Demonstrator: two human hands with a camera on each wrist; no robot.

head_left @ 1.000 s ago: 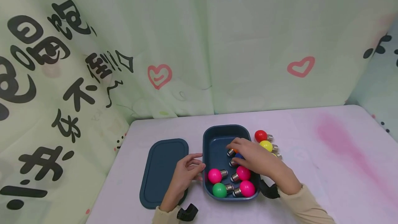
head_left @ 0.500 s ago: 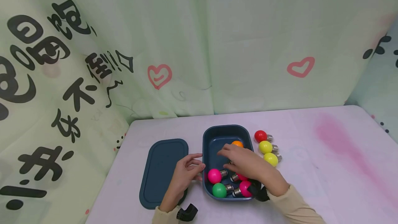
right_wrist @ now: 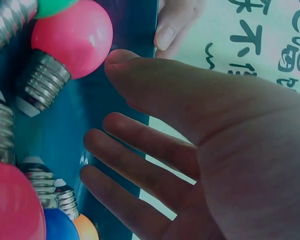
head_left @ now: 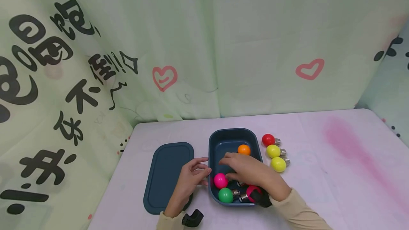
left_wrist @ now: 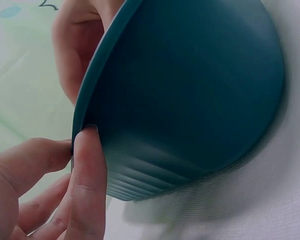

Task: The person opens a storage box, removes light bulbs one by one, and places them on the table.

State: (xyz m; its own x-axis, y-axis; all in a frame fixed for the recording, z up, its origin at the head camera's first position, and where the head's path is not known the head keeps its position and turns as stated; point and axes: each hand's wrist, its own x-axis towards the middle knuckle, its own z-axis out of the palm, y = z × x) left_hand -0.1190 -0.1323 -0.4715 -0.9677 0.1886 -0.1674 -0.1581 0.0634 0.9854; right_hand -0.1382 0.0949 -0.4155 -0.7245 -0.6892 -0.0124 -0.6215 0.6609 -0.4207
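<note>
My left hand [head_left: 192,175] is at the left side of a dark blue plastic box [head_left: 220,136]. In the left wrist view, its fingers [left_wrist: 90,170] pinch the box rim, one fingertip lying against the outer wall. Inside the box, my right hand [head_left: 246,169] hovers with fingers spread and nothing held. Its thumb tip is right at a pink bulb [right_wrist: 72,37] in the right wrist view. A green bulb [head_left: 225,195], an orange bulb [head_left: 244,149], a blue bulb [right_wrist: 60,225] and more pink bulbs also lie in the box, partly hidden by my right hand and wrist.
A dark blue lid [head_left: 168,176] lies flat left of the box. Right of the box, a red bulb [head_left: 267,140] and two yellow bulbs, including the nearer yellow bulb [head_left: 278,164], lie on the pink-white tablecloth [head_left: 338,180]. A printed curtain [head_left: 255,45] hangs behind.
My right hand has moved left and toward me inside the box, off the orange and blue bulbs toward the left pink bulb. The yellow bulbs outside are now uncovered. My left hand stays put.
</note>
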